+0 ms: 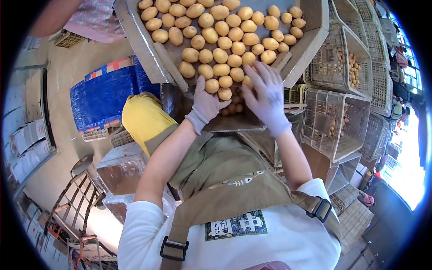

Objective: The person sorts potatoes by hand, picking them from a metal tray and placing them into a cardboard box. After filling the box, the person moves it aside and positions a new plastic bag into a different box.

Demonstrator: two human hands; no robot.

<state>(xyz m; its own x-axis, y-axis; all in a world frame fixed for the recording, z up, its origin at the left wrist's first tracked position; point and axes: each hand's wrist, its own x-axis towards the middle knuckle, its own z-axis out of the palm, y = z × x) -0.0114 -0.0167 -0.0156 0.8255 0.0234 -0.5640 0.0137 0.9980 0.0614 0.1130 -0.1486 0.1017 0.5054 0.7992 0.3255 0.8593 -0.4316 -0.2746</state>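
Gloved left hand (206, 102) and right hand (267, 96), fingers spread, press on potatoes (220, 56) at the chute (144, 49) mouth; crates (335, 123) crowd right, yellow sack (143, 118) left.

I can read nothing here for certain. The dark patch (236, 225) on my front carries large pale characters, too blurred to make out. On my olive apron (211, 157) there is a white fishbone emblem (240, 181), a picture without lettering.
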